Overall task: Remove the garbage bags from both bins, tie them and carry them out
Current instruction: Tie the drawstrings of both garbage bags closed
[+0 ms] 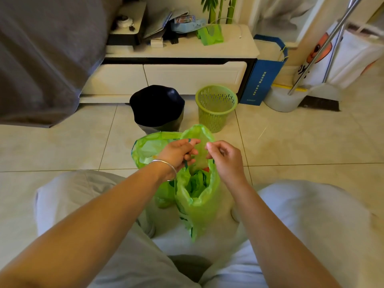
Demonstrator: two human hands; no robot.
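A green garbage bag (pixel 197 202) stands open on the tiled floor between my knees, with green and red waste inside. My left hand (pixel 179 151) pinches the bag's upper rim and a raised flap of it. My right hand (pixel 225 157) pinches the same flap from the right side. Behind them, the green mesh bin (pixel 216 107) stands with no bag in it. To its left, the dark bin (pixel 158 109) has a black garbage bag (pixel 155 100) stretched over its top.
A white low cabinet (pixel 176 73) runs along the back, with clutter and a green bag roll (pixel 209 35) on top. A blue paper bag (pixel 261 80), a white bucket and metal poles (pixel 324 48) stand at the right. A grey cover (pixel 41 59) hangs at the left.
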